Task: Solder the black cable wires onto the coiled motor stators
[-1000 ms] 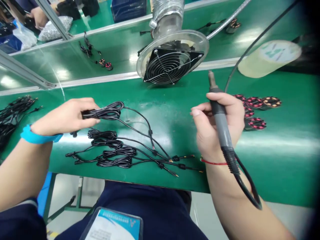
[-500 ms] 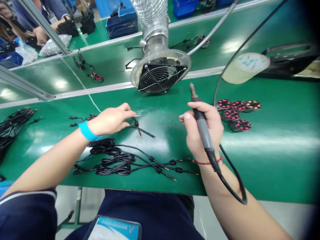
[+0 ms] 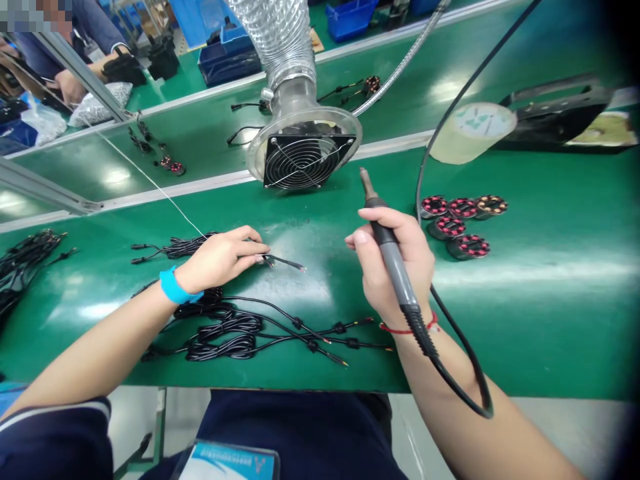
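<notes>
My left hand, with a blue band at the wrist, is closed on a black cable near its split ends; one bare-tipped end sticks out to the right of the fingers. Behind the hand lies that cable's coiled part. A thin pale wire runs down from the upper left to this hand, its end hidden. My right hand grips a soldering iron by its grey handle, tip pointing up and away over the bench. Several coiled black cables lie closer to me, their stripped ends to the right.
A fume-extractor fan on a silver duct hangs ahead between my hands. Several motor stators with red windings stand right of the iron. Behind them sits a pale round container. More cables lie far left. Another person's hand shows beyond the frame.
My left hand has come down onto the cable and its fingers have shifted to its end; the silvery tip seen at them is now hidden. My right hand still holds the iron up. The view has shifted slightly.
</notes>
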Demonstrator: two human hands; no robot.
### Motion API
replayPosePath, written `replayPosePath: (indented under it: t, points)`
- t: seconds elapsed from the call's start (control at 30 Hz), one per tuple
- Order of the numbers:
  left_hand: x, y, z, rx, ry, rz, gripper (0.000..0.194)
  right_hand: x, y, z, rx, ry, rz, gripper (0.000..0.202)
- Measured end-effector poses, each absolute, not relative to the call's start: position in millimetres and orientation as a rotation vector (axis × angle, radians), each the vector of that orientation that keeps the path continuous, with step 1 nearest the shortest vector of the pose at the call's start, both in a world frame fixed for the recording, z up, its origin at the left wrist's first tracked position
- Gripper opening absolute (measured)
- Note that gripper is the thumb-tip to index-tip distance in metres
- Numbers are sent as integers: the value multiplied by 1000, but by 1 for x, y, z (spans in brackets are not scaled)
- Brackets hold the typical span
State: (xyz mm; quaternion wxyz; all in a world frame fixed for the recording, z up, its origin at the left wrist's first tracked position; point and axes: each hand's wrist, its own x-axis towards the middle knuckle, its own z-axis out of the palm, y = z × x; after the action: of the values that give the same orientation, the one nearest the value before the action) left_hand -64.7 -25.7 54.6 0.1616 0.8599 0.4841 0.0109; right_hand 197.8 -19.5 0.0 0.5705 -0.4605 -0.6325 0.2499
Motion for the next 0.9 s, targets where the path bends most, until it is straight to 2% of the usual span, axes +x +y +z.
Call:
replayPosePath:
  t: [0.2,0.4,0.6,0.7,0.8,0.83,0.9]
  points:
    - [-65,-24,56,2253,1471,187,35,198,-19,-1,-1060,-1489,576,25]
    - [-66,-18,47,1840,1522,381,21,198,-17,3,-1078,-1443,562,21]
    - [-70,-20,60,1667,1532,596,21,198,-18,-1,-1090,-1431,604,22]
    - [-84,-26,84,1631,1666,843,17,197,-18,1,-1078,-1385,649,21]
    - [-110,-37,113,1597,1751,1292,9,195,-19,7,-1036,-1332,698,23]
    - [-117,-41,124,1602,1770,1454,9,194,-20,8,-1009,-1313,718,24]
    - [-126,-51,144,1678,1885,1560,12,192,-21,8,-951,-1272,766,28]
